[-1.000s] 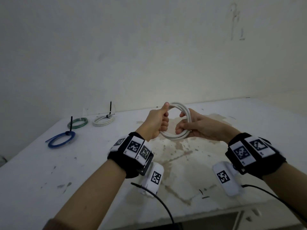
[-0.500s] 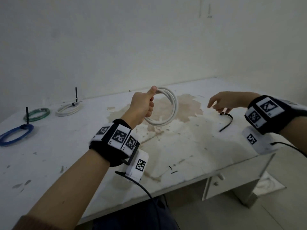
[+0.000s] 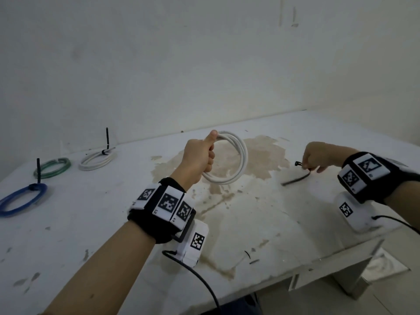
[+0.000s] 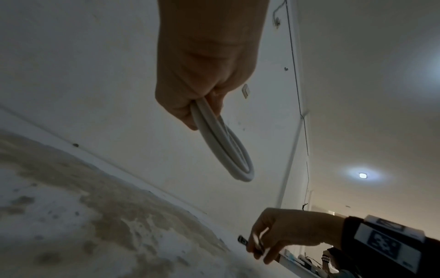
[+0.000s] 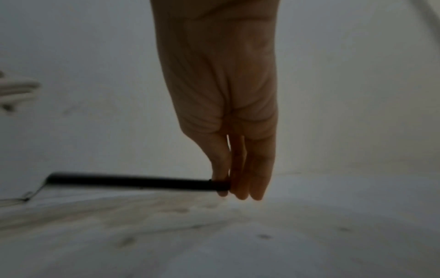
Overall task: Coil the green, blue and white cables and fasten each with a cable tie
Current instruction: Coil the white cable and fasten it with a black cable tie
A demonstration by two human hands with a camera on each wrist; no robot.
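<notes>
Lifted since—one cable tie [image 3: 295, 178] in right grip [image 3: 314, 156]; left grip [image 3: 200, 159] clasps one white coil [image 3: 236, 176].

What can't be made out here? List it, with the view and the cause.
- The cable tie: its free end and teeth are smeared by motion blur in the right wrist view.
- The right hand: how its fingertips pinch the tie is hidden by the hand's back in the head view.
- The white coil: the cable ends are covered by the left hand in the left wrist view.
</notes>
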